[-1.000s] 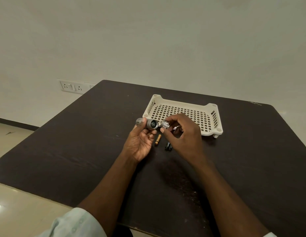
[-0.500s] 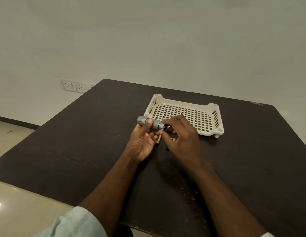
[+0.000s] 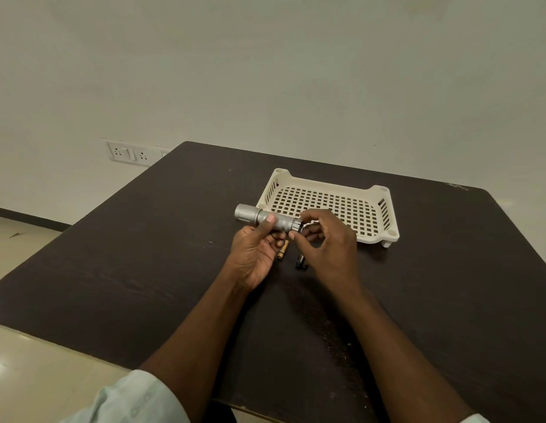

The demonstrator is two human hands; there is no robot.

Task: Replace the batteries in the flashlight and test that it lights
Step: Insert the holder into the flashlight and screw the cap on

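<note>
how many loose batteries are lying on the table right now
2 that show. A gold battery lies on the table just below the left hand. A black battery lies beside it, partly under the right hand. The hands may hide more.

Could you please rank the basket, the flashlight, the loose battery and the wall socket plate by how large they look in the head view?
1. Basket
2. Flashlight
3. Wall socket plate, though it is farther off, so unsure
4. Loose battery, partly hidden
</note>
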